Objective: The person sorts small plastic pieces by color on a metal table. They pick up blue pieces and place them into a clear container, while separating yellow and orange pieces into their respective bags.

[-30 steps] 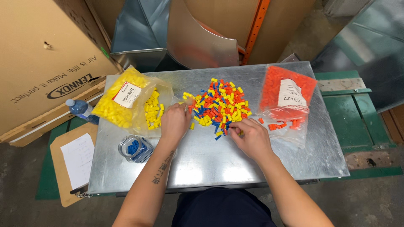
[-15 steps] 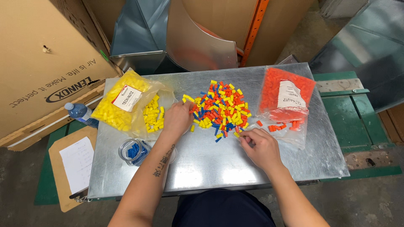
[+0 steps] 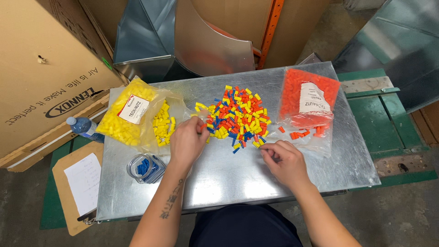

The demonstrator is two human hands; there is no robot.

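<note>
The left hand (image 3: 188, 139) pinches small caps at the near-left edge of the mixed pile of caps (image 3: 238, 116). The right hand (image 3: 286, 162), fingers curled closed, rests on the surface (image 3: 228, 178) just below it.

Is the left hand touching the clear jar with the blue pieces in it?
Apart. In the head view the left hand lies at the edge of the mixed pile of small caps, and bare metal table shows between the hand and the jar.
</note>
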